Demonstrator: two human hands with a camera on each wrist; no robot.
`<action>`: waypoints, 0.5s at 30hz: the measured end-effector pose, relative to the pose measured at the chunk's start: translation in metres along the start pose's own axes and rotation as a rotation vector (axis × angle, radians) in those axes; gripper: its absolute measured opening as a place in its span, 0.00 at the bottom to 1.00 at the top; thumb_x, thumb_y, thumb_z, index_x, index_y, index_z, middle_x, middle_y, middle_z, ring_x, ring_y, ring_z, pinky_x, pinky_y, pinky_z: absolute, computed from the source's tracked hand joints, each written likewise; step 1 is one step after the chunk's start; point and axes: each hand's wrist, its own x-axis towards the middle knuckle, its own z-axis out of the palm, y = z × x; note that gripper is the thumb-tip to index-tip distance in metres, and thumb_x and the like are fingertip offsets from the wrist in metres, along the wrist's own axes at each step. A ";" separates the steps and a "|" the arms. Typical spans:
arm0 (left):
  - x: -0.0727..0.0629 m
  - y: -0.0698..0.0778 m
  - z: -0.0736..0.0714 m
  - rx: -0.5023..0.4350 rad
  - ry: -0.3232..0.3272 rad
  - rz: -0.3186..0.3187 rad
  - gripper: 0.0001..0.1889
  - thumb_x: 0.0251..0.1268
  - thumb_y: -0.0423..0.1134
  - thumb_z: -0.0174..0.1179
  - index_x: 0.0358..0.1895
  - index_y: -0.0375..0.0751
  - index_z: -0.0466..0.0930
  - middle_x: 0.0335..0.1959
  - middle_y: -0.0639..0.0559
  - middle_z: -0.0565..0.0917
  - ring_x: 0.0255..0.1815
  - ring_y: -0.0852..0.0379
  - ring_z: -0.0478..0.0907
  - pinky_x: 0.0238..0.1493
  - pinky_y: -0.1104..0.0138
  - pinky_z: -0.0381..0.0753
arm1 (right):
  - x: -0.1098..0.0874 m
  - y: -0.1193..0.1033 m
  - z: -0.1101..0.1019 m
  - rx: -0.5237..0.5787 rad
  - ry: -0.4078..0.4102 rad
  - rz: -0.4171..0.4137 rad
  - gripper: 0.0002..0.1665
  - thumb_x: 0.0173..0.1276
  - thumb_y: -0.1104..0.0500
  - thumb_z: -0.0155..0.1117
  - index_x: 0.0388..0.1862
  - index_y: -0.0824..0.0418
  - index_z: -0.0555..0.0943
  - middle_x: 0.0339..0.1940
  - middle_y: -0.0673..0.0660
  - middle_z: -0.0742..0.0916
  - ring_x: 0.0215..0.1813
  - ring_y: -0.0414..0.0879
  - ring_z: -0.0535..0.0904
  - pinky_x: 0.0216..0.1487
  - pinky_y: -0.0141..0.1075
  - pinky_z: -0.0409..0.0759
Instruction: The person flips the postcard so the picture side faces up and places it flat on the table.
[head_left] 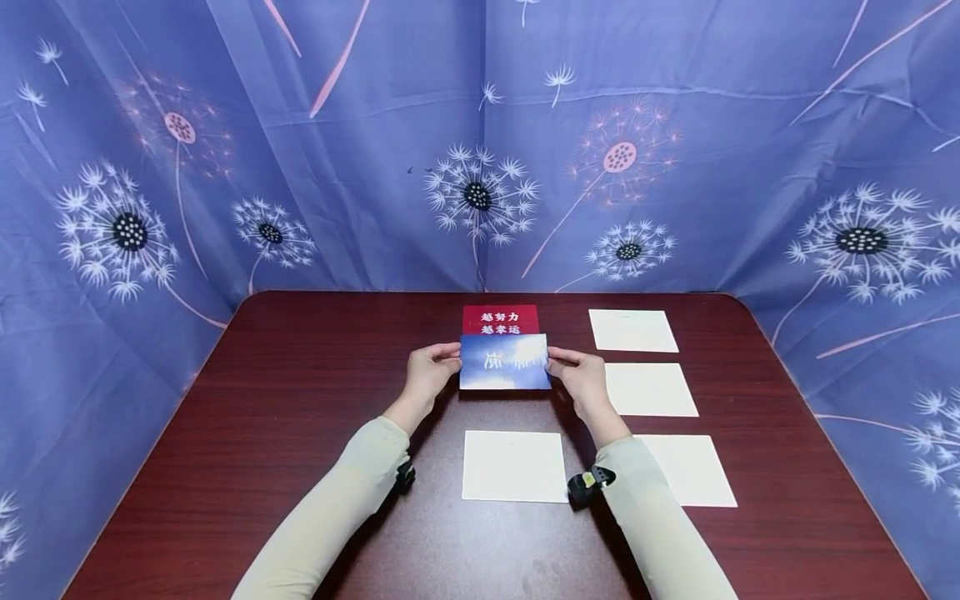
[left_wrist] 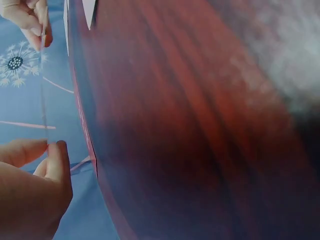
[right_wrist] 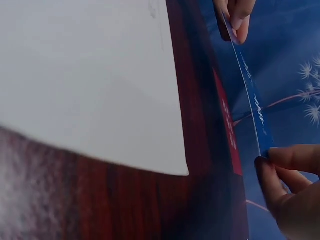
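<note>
Both hands hold up a blue-and-white card (head_left: 505,362) with white writing, one at each short edge. My left hand (head_left: 429,377) pinches its left edge between thumb and fingers, and my right hand (head_left: 581,382) pinches the right edge. In the right wrist view the card (right_wrist: 252,100) is seen nearly edge-on, raised above the table, with the right hand (right_wrist: 295,182) at its near end. Just behind it lies a red card (head_left: 500,318) with white characters, its lower part hidden by the blue one. In the left wrist view the left hand (left_wrist: 37,185) grips the card's thin edge.
A white card (head_left: 514,466) lies in front of the hands. To the right, a column of white cards runs from a far one (head_left: 633,331) through a middle one (head_left: 652,390) to a near one (head_left: 693,471), partly behind the right sleeve. A blue dandelion curtain (head_left: 375,167) surrounds the dark red table (head_left: 300,400).
</note>
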 end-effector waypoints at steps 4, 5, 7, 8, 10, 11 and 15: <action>0.000 -0.001 0.000 0.051 -0.023 -0.034 0.17 0.52 0.19 0.60 0.48 0.26 0.82 0.40 0.35 0.85 0.37 0.56 0.81 0.34 0.77 0.77 | 0.002 0.004 -0.001 -0.043 -0.026 0.016 0.20 0.58 0.73 0.65 0.51 0.71 0.82 0.46 0.67 0.86 0.32 0.31 0.79 0.31 0.23 0.77; 0.000 0.000 -0.001 0.070 -0.029 -0.042 0.17 0.52 0.19 0.60 0.48 0.26 0.83 0.39 0.35 0.85 0.37 0.56 0.81 0.33 0.76 0.77 | 0.003 0.005 -0.001 -0.051 -0.032 0.021 0.20 0.58 0.74 0.64 0.51 0.71 0.82 0.44 0.67 0.86 0.31 0.31 0.79 0.30 0.24 0.77; 0.000 0.000 -0.001 0.098 -0.043 -0.069 0.17 0.53 0.20 0.60 0.48 0.26 0.83 0.39 0.36 0.85 0.37 0.56 0.81 0.32 0.75 0.77 | 0.004 0.008 -0.001 -0.069 -0.040 0.028 0.20 0.57 0.75 0.64 0.51 0.72 0.82 0.42 0.66 0.87 0.31 0.31 0.79 0.30 0.24 0.77; 0.000 0.000 -0.001 0.113 -0.049 -0.083 0.16 0.53 0.20 0.60 0.48 0.27 0.82 0.39 0.36 0.85 0.37 0.56 0.80 0.32 0.75 0.76 | 0.005 0.009 -0.001 -0.081 -0.043 0.030 0.21 0.57 0.76 0.63 0.52 0.72 0.81 0.42 0.66 0.87 0.31 0.32 0.79 0.29 0.24 0.76; 0.001 0.001 -0.002 0.136 -0.065 -0.114 0.16 0.54 0.21 0.60 0.49 0.27 0.82 0.40 0.37 0.85 0.37 0.58 0.79 0.30 0.75 0.75 | 0.006 0.010 0.000 -0.105 -0.051 0.035 0.21 0.57 0.76 0.63 0.52 0.72 0.81 0.42 0.65 0.87 0.33 0.33 0.79 0.29 0.24 0.76; 0.001 0.001 -0.002 0.146 -0.072 -0.128 0.16 0.55 0.21 0.60 0.49 0.28 0.82 0.41 0.37 0.85 0.37 0.58 0.79 0.30 0.75 0.74 | 0.007 0.011 0.000 -0.121 -0.053 0.038 0.21 0.57 0.76 0.62 0.52 0.72 0.81 0.43 0.65 0.87 0.34 0.34 0.79 0.29 0.23 0.76; 0.003 -0.001 -0.002 0.175 -0.106 -0.161 0.17 0.57 0.23 0.59 0.51 0.29 0.82 0.45 0.37 0.84 0.40 0.56 0.80 0.35 0.73 0.77 | 0.008 0.012 0.001 -0.177 -0.074 0.038 0.20 0.60 0.74 0.60 0.53 0.73 0.80 0.45 0.67 0.86 0.31 0.35 0.77 0.25 0.25 0.71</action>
